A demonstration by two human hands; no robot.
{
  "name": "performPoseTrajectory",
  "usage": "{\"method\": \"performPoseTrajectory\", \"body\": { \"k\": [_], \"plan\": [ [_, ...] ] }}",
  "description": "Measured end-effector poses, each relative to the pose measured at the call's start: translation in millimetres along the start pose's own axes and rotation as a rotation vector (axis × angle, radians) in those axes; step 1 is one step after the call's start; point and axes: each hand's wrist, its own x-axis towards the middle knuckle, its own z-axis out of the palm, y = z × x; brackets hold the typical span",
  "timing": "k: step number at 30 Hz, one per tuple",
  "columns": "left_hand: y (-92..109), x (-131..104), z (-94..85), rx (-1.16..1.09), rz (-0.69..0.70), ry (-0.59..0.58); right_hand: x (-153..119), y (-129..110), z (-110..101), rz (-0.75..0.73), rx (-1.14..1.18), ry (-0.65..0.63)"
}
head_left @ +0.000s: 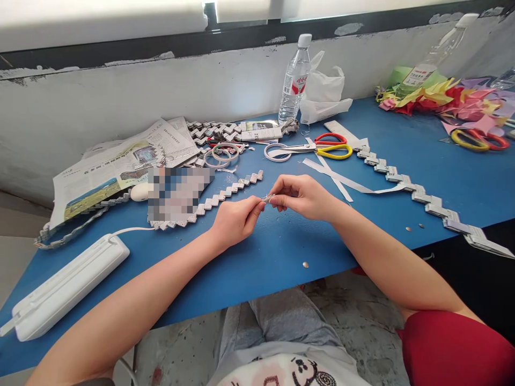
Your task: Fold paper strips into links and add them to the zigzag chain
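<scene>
My left hand (pixel 235 221) and my right hand (pixel 301 197) meet above the blue table, fingertips pinching a small folded paper piece (pixel 268 198) between them. Most of that piece is hidden by the fingers. Just behind my left hand runs a zigzag chain of folded newspaper (pixel 217 199). A longer zigzag paper chain (pixel 418 194) lies to the right, past my right forearm. White paper strips (pixel 340 177) and scissors with red and yellow handles (pixel 332 147) rest beyond my right hand.
Rolls of tape (pixel 226 153), newspapers (pixel 120 161) and a white power strip (pixel 72 289) lie to the left. At the back stand a water bottle (pixel 295 80) and a white plastic bag (pixel 324 88). Coloured paper (pixel 454 99) and more scissors (pixel 478 140) are far right.
</scene>
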Motion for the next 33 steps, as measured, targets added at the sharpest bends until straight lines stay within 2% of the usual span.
{"method": "performPoseTrajectory", "body": {
  "k": [3,9,13,19,27,30,33],
  "plan": [
    [2.3,1.0,-0.1,-0.080,-0.061,-0.015,-0.3,-4.0,-0.3,0.022,0.029,-0.002],
    [4.1,3.7,-2.6,-0.392,-0.277,-0.041,4.2,-7.4,-0.7,0.079,0.220,-0.004],
    [2.2,3.5,-3.5,-0.494,-0.344,-0.058,5.5,-5.0,-0.5,0.111,0.274,0.031],
    [1.7,4.0,-2.9,-0.492,-0.328,-0.060,3.9,-3.7,3.0,0.045,0.190,0.043],
    [6.0,1.8,-2.6,-0.342,-0.348,-0.155,0.6,0.7,6.2,-0.091,-0.153,0.074],
    [6.5,2.7,0.2,-0.454,-0.353,-0.142,-1.6,1.1,14.2,-0.082,-0.116,0.108],
    [7.4,4.4,3.0,-0.537,-0.359,-0.060,-1.9,3.1,26.2,-0.057,0.052,0.249]
  ]
}}
